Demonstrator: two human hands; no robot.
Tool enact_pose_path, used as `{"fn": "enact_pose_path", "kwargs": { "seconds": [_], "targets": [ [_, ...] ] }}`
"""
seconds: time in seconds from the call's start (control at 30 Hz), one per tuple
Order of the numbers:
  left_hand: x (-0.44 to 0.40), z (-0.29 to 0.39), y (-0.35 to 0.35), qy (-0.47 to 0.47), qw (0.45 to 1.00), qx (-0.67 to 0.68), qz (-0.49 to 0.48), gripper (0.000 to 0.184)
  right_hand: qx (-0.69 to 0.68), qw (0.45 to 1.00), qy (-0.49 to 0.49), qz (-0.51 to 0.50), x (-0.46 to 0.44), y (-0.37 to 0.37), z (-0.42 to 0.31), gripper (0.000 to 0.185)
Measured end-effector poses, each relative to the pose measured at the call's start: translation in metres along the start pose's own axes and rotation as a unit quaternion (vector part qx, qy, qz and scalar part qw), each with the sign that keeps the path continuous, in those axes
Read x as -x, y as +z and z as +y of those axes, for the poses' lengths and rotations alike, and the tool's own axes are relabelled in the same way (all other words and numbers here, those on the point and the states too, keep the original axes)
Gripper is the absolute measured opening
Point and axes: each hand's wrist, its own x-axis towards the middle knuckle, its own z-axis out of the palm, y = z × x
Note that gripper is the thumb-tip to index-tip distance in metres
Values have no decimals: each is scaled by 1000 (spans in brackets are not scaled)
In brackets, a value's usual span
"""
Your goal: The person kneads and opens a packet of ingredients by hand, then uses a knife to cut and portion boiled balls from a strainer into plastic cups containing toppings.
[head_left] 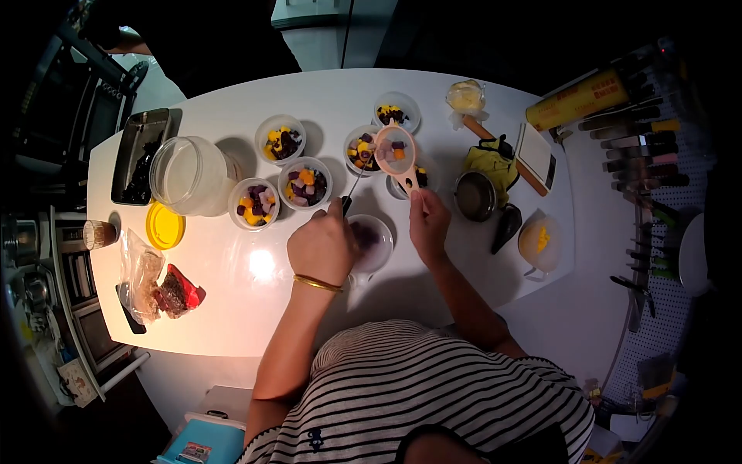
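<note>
My right hand [429,224] grips the handle of a pink strainer spoon [412,184]. Its round bowl holds a few purple and orange cubes and hangs over a cup of yellow and purple pieces [359,154]. My left hand [321,249], with a gold bracelet at the wrist, is closed round the black handle of a thin metal utensil [357,185]. Its tip points at the strainer bowl; its exact kind is unclear. Just right of my left hand stands a bowl with dark purple contents [372,241], partly hidden by that hand.
Several filled cups [307,183] stand mid-table. Left are a large clear jar [185,176], yellow lid [165,225], dark tray [139,158] and plastic bags [141,274]. Right are a metal bowl [474,196], green cloth [495,166] and white bowl [539,243]. A person [209,46] stands opposite.
</note>
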Motion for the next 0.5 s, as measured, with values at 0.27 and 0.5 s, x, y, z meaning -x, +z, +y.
{"fn": "enact_pose_path", "kwargs": {
  "seconds": [0.27, 0.5],
  "targets": [
    [7, 11, -6, 17, 998, 4, -64, 27, 14, 1000, -9, -5, 0, 2, -4, 17],
    [1, 3, 6, -11, 999, -11, -36, 24, 34, 999, -40, 12, 1, 1, -3, 17]
  ]
}}
